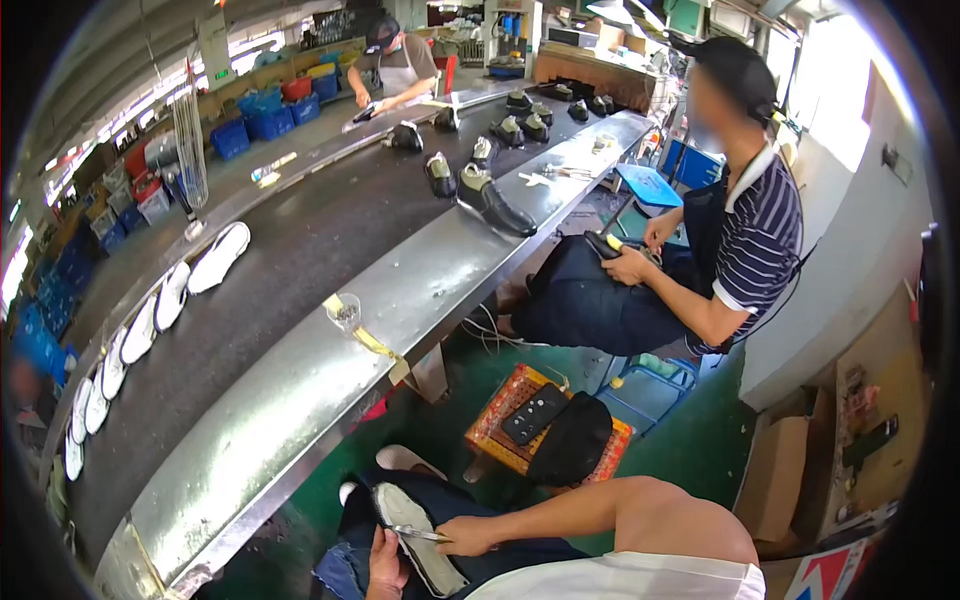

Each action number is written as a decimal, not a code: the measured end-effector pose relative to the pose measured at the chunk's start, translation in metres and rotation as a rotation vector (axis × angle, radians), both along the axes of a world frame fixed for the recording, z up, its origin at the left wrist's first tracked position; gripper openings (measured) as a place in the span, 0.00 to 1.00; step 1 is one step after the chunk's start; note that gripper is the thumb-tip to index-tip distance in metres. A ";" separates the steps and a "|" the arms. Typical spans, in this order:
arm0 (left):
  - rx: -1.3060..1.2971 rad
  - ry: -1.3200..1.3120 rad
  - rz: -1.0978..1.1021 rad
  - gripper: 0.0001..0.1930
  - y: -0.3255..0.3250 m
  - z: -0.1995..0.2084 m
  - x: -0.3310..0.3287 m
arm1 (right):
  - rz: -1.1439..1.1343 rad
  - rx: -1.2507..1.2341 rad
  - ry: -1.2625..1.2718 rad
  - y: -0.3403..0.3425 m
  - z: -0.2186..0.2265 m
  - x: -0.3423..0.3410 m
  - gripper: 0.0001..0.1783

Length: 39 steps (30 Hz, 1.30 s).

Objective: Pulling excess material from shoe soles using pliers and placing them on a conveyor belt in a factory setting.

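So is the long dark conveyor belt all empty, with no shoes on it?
No, several dark shoes sit on the long dark conveyor belt, and a row of white soles lies along its far edge.

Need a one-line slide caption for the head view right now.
Left hand steadies an upturned shoe on the lap while right hand works scissors at its sole.

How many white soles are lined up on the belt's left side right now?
7, maybe more: one sole farthest up the belt, then and toward the left rim. The lower ones overlap, so some may be hidden.
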<state>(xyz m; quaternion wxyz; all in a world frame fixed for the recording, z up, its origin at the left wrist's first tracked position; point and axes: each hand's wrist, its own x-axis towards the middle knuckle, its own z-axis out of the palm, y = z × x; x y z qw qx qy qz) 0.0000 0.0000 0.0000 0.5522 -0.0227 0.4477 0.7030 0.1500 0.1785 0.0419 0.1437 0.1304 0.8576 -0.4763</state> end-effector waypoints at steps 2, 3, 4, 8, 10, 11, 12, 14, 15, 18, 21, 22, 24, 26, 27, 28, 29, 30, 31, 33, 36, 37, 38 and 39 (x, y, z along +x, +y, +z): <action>-0.081 0.024 -0.027 0.25 0.016 0.002 -0.012 | 0.197 -0.273 -0.298 0.032 0.002 -0.023 0.21; -0.172 0.025 -0.131 0.44 0.011 -0.013 -0.028 | 0.200 -0.243 -0.275 0.042 0.015 -0.036 0.21; -0.199 0.029 -0.089 0.43 0.017 -0.007 -0.022 | 0.164 -0.354 -0.384 0.052 0.030 -0.037 0.20; -0.253 0.076 -0.064 0.40 0.022 0.037 -0.011 | 0.125 -0.548 -0.443 0.062 0.043 -0.037 0.22; -0.238 0.093 -0.070 0.40 0.023 0.046 -0.017 | 0.110 -0.609 -0.461 0.062 0.051 -0.043 0.20; -0.241 0.105 -0.091 0.40 0.022 0.049 -0.020 | 0.117 -0.605 -0.468 0.069 0.056 -0.054 0.20; -0.249 0.059 -0.069 0.40 0.018 0.039 -0.023 | 0.241 -0.396 -0.478 0.073 0.058 -0.066 0.18; -0.238 -0.006 -0.029 0.39 0.017 0.021 -0.031 | 0.407 -0.134 -0.425 0.080 0.056 -0.083 0.16; -0.218 -0.054 0.007 0.39 0.018 0.021 -0.033 | 0.425 -0.104 -0.466 0.082 0.071 -0.088 0.17; -0.271 0.003 0.048 0.38 0.023 0.031 -0.033 | 0.319 -0.075 -0.203 0.067 0.042 -0.073 0.18; -0.301 0.065 0.046 0.39 0.023 0.043 -0.037 | 0.164 0.040 0.077 0.043 -0.004 -0.053 0.20; -0.272 0.035 0.057 0.40 0.021 0.040 -0.042 | 0.258 0.088 0.048 0.047 -0.001 -0.062 0.20; -0.249 -0.017 0.094 0.41 0.017 0.021 -0.047 | 0.254 -0.249 -0.467 0.061 0.031 -0.091 0.20; -0.148 0.022 0.085 0.33 0.013 -0.001 -0.050 | 0.043 -0.589 -0.530 0.050 0.012 -0.084 0.20; -0.032 0.066 0.084 0.25 0.013 -0.001 -0.050 | -0.058 -0.684 -0.530 0.038 0.007 -0.078 0.20; -0.041 0.058 0.082 0.25 0.011 0.000 -0.051 | -0.060 -0.694 -0.537 0.027 0.002 -0.074 0.20; -0.043 0.040 0.100 0.25 0.011 0.000 -0.052 | -0.165 -0.705 -0.443 0.013 -0.003 -0.069 0.20; -0.050 0.015 0.131 0.25 0.011 0.006 -0.050 | -0.259 -0.714 -0.361 0.002 -0.005 -0.064 0.21; -0.060 -0.006 0.152 0.25 0.009 0.011 -0.048 | -0.259 -0.728 -0.375 -0.002 -0.004 -0.063 0.21; -0.125 -0.012 0.162 0.26 0.002 0.007 -0.042 | -0.252 -0.738 -0.377 0.003 -0.002 -0.061 0.20; -0.186 0.009 0.115 0.30 0.008 0.029 -0.035 | 0.107 -0.706 -0.485 0.045 0.012 -0.066 0.24; -0.213 0.003 0.110 0.32 0.012 0.030 -0.035 | 0.165 -0.692 -0.549 0.057 0.030 -0.073 0.24; -0.268 0.037 0.083 0.34 0.020 0.029 -0.039 | 0.222 -0.656 -0.549 0.075 0.040 -0.082 0.23; -0.258 0.116 0.017 0.34 0.034 0.034 -0.047 | 0.269 -0.605 -0.573 0.091 0.046 -0.091 0.24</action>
